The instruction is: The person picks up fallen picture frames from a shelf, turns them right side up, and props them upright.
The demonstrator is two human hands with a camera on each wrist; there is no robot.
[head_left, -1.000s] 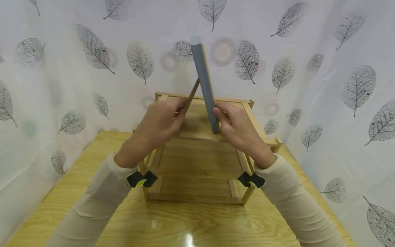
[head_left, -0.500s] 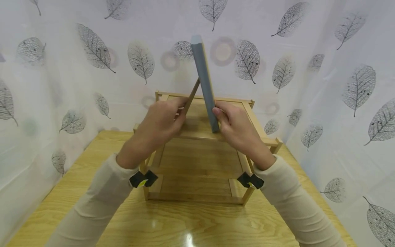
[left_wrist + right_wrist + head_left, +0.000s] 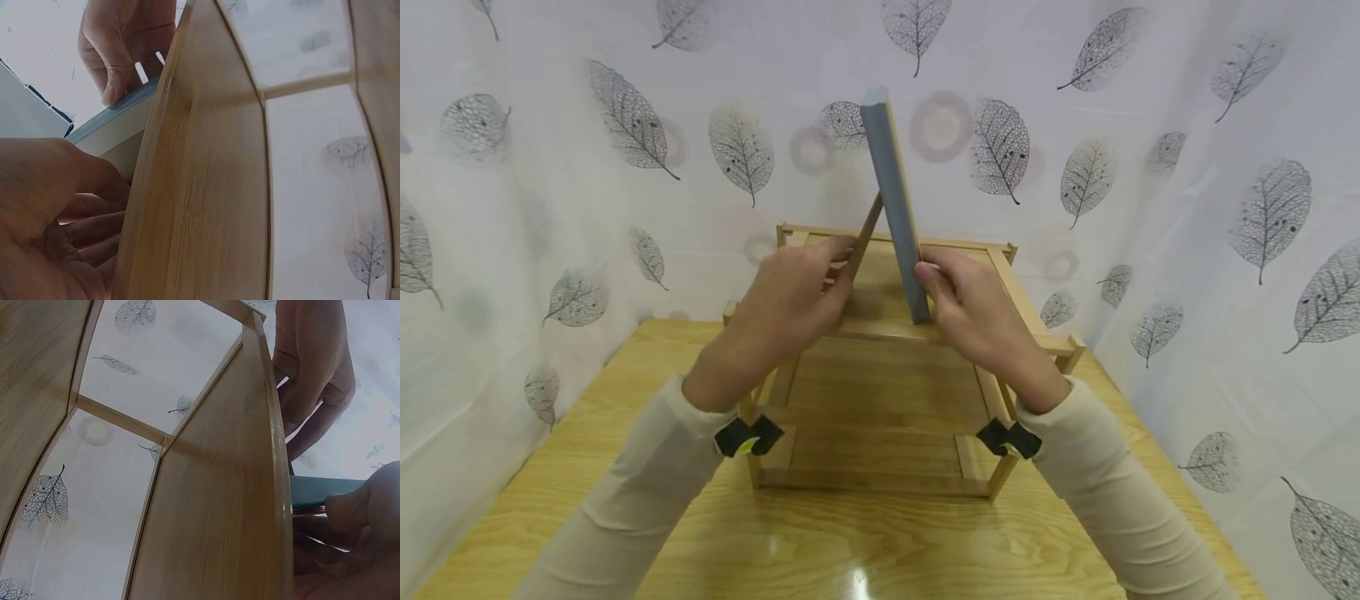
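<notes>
On the top tier of a wooden rack (image 3: 887,375), a blue-grey slab (image 3: 895,208) stands upright, tilted left at its top and seen edge-on. It looks like a picture frame, though its face is hidden. A thin brown leg (image 3: 867,233) leans against its left side, forming a narrow tent shape. My right hand (image 3: 973,308) grips the slab's lower right side, thumb on the near edge. My left hand (image 3: 793,292) holds the brown leg low down, its fingertips partly hidden. In the right wrist view, the right thumb presses the teal slab (image 3: 325,490) just beyond the rack's edge.
The rack stands on a light wood-grain table (image 3: 880,542), its lower shelf (image 3: 880,454) beneath the hands. A white leaf-print curtain (image 3: 1150,208) closes in the back and both sides. Raised rails (image 3: 1060,343) project at the rack's front corners.
Both hands keep their places on the slab and the leg. The slab's top has shifted very slightly left in view, and the left fingers have eased a little apart.
</notes>
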